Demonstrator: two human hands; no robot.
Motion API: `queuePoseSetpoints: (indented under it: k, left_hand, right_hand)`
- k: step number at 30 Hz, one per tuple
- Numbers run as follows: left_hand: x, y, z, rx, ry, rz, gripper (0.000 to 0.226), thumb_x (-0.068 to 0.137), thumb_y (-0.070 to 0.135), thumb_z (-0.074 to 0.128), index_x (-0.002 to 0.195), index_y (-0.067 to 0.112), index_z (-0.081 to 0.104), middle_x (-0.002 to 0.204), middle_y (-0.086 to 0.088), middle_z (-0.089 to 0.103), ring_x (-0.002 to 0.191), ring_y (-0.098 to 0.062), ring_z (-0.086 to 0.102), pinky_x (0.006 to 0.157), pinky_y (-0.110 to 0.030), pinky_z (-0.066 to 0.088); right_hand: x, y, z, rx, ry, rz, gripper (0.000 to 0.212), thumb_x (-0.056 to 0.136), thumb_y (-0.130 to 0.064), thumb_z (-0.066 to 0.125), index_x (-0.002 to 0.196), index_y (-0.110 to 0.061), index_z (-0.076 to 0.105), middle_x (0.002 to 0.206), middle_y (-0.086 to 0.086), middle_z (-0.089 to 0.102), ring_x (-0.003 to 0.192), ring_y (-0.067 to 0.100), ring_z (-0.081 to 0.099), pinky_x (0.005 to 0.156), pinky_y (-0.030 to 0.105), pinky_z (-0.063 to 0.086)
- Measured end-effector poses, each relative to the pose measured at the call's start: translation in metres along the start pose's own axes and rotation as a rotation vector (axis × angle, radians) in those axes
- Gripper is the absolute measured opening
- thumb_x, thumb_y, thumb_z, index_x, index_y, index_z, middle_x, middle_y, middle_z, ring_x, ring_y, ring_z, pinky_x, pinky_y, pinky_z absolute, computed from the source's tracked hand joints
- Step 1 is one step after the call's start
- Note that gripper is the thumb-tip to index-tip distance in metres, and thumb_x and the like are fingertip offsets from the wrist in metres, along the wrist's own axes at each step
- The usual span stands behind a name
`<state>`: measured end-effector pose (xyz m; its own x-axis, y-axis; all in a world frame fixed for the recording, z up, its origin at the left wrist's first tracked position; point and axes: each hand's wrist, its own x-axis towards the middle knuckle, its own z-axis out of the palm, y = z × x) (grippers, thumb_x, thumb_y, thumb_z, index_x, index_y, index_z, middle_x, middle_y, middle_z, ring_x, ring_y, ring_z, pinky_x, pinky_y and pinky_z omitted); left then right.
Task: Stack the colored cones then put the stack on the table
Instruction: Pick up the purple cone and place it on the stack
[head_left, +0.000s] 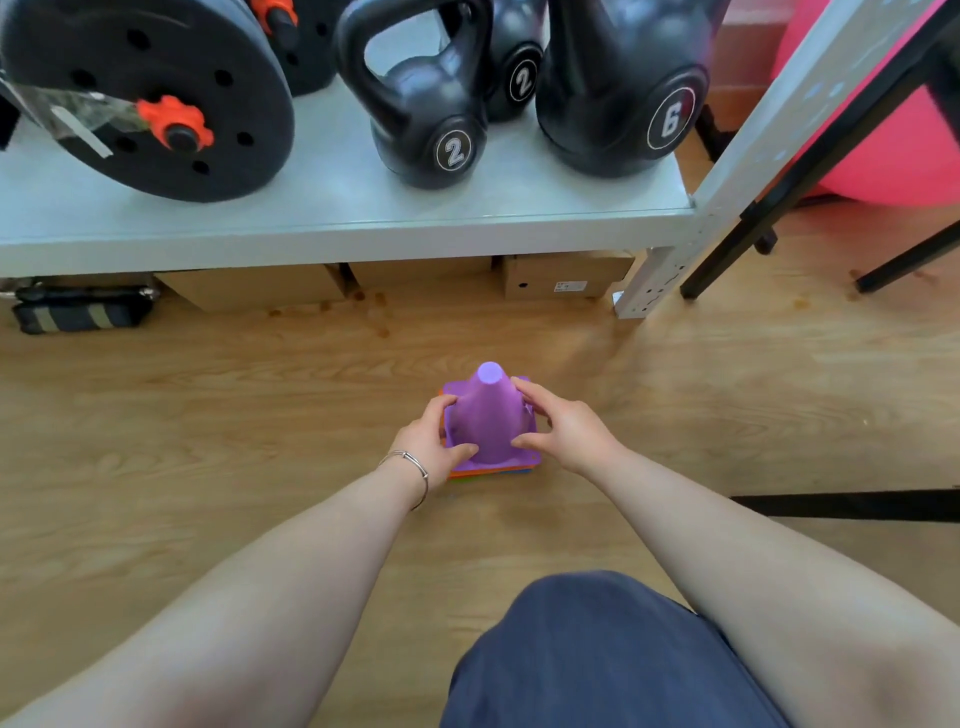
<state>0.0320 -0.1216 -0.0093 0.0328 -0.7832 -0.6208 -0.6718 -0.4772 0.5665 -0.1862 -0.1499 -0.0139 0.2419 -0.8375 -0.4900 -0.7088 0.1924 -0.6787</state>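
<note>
Stack (491, 423) of cones on the wood floor (208, 405), seen from your head camera. The purple cone is on top; orange, blue and green base edges show beneath it at the front, so the stacking looks finished or nearly so. No loose cone is in view. Your left hand (434, 441) cups the stack's left side, thumb on the front of the base, fingers curled around the far flank. Your right hand (563, 423) mirrors it, fingers spread and laid against the right wall. Both hands touch the cone; whether they grip it firmly cannot be told. The base rests on the floor, so the lift has not begun. What is left: raise the stack and set it on the table. The shelf (363, 208) ahead carries kettlebells (426, 130) and a weight plate (156, 88).
</note>
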Motion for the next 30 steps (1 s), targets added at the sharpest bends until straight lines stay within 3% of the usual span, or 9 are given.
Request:
queuePoseSetpoints:
  k: [8,14,19,23,26,30]
  left_hand:
    - [0.013,-0.011,0.005,0.046,-0.023,-0.010,0.072,0.074,0.037,0.076,0.133,0.040,0.035,0.117,-0.007,0.065,0.103,-0.028,0.064,0.093,-0.041,0.052]
    - [0.007,-0.012,0.012,-0.059,-0.022,-0.065,0.077,0.075,0.029,0.076,0.138,0.037,0.033,0.123,-0.003,0.059,0.108,-0.027,0.061,0.094,-0.037,0.050]
    - [0.023,-0.028,0.021,-0.163,-0.068,-0.096,0.081,0.074,0.028,0.068,0.143,0.034,0.027,0.137,-0.004,0.054,0.119,-0.025,0.057,0.102,-0.043,0.048]
    - [0.034,-0.040,0.028,-0.220,-0.098,-0.138,0.078,0.082,0.029,0.059,0.149,0.023,0.018,0.143,-0.003,0.049,0.128,-0.026,0.051,0.110,-0.044,0.040]
    - [0.022,-0.024,0.020,-0.261,-0.075,-0.163,0.062,0.095,0.023,0.051,0.149,0.019,0.021,0.143,-0.003,0.050,0.128,-0.027,0.051,0.110,-0.041,0.039]
    - [0.019,-0.017,0.016,-0.251,-0.051,-0.199,0.057,0.097,0.026,0.048,0.149,0.021,0.023,0.129,0.000,0.055,0.115,-0.029,0.058,0.101,-0.038,0.046]
  right_hand:
    - [0.008,0.007,0.017,-0.005,-0.007,0.023,0.088,0.070,-0.030,0.084,0.145,-0.043,0.040,0.129,0.002,0.065,0.120,0.020,0.060,0.103,0.039,0.048]
    - [0.010,0.004,0.015,0.022,-0.029,0.066,0.090,0.071,-0.025,0.084,0.146,-0.043,0.039,0.132,0.001,0.063,0.120,0.019,0.059,0.104,0.037,0.047]
    - [0.014,0.009,0.018,-0.002,-0.029,0.125,0.073,0.082,-0.001,0.058,0.146,-0.030,0.041,0.135,0.005,0.060,0.122,0.025,0.058,0.102,0.036,0.047]
    - [0.024,0.011,0.025,0.078,0.050,0.318,0.057,0.092,-0.017,0.058,0.146,-0.017,0.040,0.135,0.012,0.058,0.120,0.030,0.058,0.094,0.030,0.044]
    - [0.035,0.010,0.027,0.282,0.156,0.436,0.050,0.095,-0.023,0.057,0.142,-0.011,0.045,0.136,0.014,0.059,0.117,0.030,0.061,0.102,0.035,0.046]
    - [0.041,0.008,0.037,0.424,0.198,0.497,0.055,0.093,-0.032,0.062,0.140,-0.007,0.049,0.139,0.011,0.057,0.125,0.028,0.056,0.108,0.040,0.042]
